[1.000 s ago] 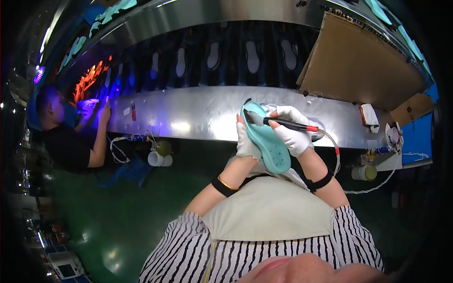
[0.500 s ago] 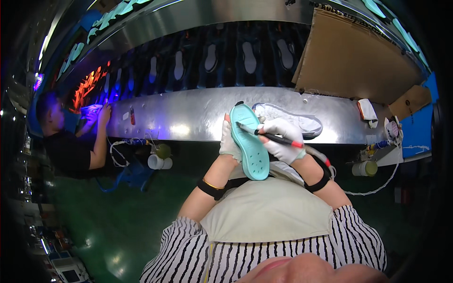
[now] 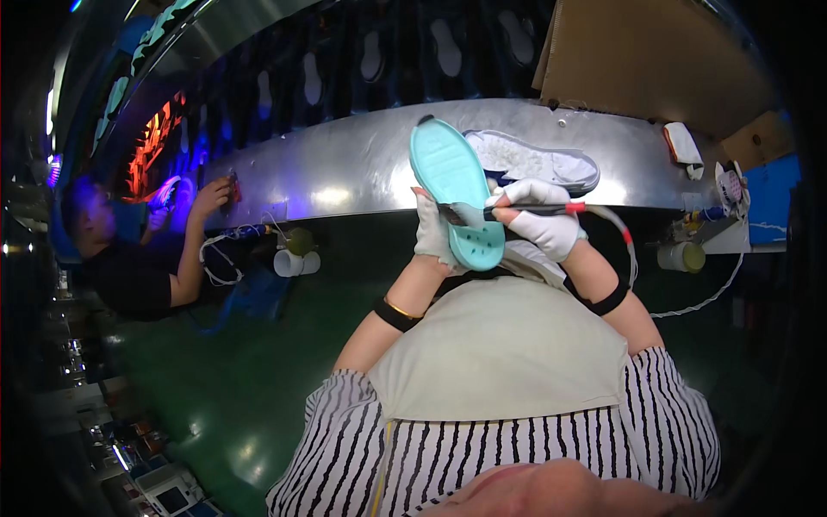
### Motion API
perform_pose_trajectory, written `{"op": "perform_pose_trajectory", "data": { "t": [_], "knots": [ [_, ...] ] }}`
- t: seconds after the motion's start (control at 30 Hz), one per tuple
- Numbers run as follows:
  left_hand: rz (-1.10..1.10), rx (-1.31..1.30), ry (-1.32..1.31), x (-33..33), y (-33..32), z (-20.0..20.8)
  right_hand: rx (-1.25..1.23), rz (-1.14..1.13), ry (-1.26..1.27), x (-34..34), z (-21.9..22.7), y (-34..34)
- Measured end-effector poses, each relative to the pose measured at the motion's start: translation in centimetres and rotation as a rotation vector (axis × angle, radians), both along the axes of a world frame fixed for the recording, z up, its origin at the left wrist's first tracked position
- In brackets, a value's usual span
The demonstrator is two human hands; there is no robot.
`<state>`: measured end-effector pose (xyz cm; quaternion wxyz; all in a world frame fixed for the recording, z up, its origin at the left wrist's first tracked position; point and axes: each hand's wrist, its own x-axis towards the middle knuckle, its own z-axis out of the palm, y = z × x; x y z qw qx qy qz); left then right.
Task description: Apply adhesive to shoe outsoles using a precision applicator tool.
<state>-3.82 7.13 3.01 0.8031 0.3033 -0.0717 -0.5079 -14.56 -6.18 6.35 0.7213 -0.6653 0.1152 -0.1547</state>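
My left hand (image 3: 433, 231), in a white fingerless glove, grips a turquoise shoe sole (image 3: 446, 168) by its left edge. The sole is tilted upright, with its holed end toward me and a dark spot at its far tip. Gloved the same way, my right hand (image 3: 543, 226) is closed round a black brush (image 3: 551, 208) with red bands and a pale hose at its back end. The brush head lies across the sole's lower part, blurred by motion. Just beyond my right hand, a white shoe upper (image 3: 538, 164) rests on the metal bench (image 3: 345, 172).
Behind the bench runs a dark conveyor with several grey soles (image 3: 445, 47). A cardboard sheet (image 3: 637, 60) stands at the back right, near a folded white cloth (image 3: 683, 146). Small pots (image 3: 680, 257) hang at the bench edge. At left, a co-worker (image 3: 129, 250) handles a lit shoe part.
The brush has moved from the sole's upper half down toward its holed end. My view has shifted, and the co-worker's hand now reaches to a small red item on the bench.
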Motion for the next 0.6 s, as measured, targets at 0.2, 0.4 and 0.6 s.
{"op": "perform_pose_trajectory", "data": {
  "t": [0.2,0.4,0.6],
  "knots": [
    [0.140,-0.201,0.163,1.6,-1.8,-1.2,-0.300,-0.051,-0.257,1.1,0.0,0.6],
    [0.222,-0.294,0.281,2.6,-2.2,0.3,0.230,0.085,-0.065,0.7,1.3,0.8],
    [0.166,-0.363,0.167,4.1,-2.1,0.6,-0.072,0.070,-0.095,1.0,1.2,1.2]
  ]
}}
